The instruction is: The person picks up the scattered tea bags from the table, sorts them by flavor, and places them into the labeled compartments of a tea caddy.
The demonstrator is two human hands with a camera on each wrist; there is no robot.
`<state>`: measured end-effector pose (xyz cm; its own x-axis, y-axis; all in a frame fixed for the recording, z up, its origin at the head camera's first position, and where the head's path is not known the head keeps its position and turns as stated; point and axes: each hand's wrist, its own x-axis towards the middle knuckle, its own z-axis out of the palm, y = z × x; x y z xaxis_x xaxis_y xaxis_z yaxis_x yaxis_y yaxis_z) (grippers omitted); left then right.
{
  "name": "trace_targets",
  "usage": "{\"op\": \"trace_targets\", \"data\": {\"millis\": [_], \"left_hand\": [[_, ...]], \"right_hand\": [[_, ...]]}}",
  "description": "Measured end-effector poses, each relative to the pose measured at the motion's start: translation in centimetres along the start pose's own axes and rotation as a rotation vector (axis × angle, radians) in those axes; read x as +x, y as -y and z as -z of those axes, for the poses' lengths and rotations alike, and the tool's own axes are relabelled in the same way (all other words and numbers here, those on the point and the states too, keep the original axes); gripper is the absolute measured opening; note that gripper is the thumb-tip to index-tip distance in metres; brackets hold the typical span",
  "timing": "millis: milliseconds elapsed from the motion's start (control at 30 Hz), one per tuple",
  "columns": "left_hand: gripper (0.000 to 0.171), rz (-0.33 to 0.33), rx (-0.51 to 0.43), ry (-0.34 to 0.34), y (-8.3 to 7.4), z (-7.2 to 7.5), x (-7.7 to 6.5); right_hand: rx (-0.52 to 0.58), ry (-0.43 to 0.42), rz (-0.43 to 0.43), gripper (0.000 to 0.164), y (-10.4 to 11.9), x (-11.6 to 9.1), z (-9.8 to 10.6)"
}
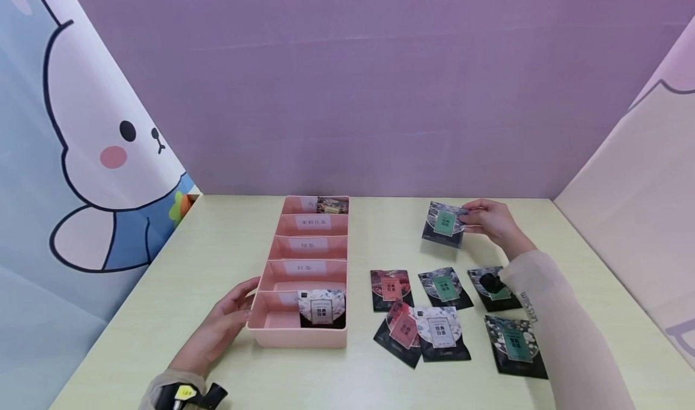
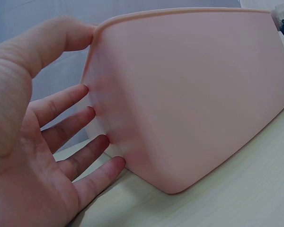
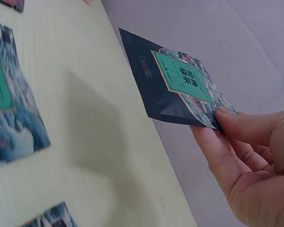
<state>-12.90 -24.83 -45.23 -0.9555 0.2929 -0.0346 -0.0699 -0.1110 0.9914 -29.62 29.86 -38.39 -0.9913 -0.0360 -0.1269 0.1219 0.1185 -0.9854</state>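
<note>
My right hand point(image 1: 491, 224) pinches a tea sachet point(image 1: 444, 223) by its edge, thumb on top and fingers beneath. In the right wrist view the sachet point(image 3: 180, 87), dark with a green label, is held above the table and casts a shadow. My left hand point(image 1: 224, 325) is at the near left corner of a pink divided box point(image 1: 298, 337). Seen from the left wrist, the fingers are spread and nearly straight, fingertips at the box wall point(image 2: 194, 94), thumb at its rim. A white-labelled sachet point(image 1: 321, 309) stands in the box's nearest compartment; another sachet point(image 1: 332, 205) sits in the farthest.
Right of the box lie red-labelled sachets point(image 1: 391, 289), a white-labelled sachet point(image 1: 442, 334) overlapping one of them, and several green-labelled sachets point(image 1: 445, 288). The box's compartments carry white labels point(image 1: 305, 268). A purple curtain point(image 1: 380, 96) closes off the table's far edge.
</note>
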Motion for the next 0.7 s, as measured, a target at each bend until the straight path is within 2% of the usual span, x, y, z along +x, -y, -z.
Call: {"op": "trace_targets", "data": {"millis": [267, 700], "left_hand": [[0.06, 0.004, 0.001, 0.001, 0.1, 0.1, 0.0], [0.057, -0.013, -0.011, 0.012, 0.2, 0.1, 0.0]], "right_hand": [[-0.023, -0.004, 0.048, 0.02, 0.9, -0.2, -1.7], [0.003, 0.023, 0.086, 0.018, 2.6, -0.8, -5.0]]}}
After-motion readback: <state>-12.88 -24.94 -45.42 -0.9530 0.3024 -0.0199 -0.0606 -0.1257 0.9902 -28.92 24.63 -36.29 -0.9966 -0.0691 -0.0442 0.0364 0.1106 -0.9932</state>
